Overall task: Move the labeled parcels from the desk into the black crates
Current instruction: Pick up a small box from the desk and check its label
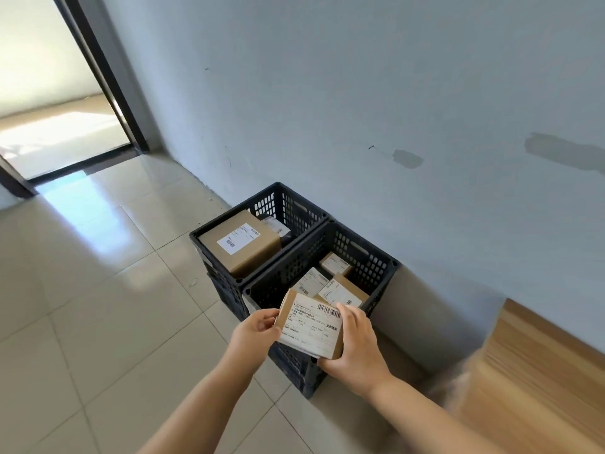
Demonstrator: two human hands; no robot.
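Single head cam, wide-angle, looked forward and steeply down from standing height. Two black crates against the wall sat mid-frame, fairly near; floor and doorway at left, desk edge at lower right.

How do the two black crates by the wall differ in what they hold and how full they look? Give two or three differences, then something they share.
The far crate holds one large parcel covering most of its opening; the near crate holds several small parcels lying lower down. The hands hold a parcel over the near crate's edge, not the far crate's. Both are black, perforated, side by side, holding labeled brown parcels.
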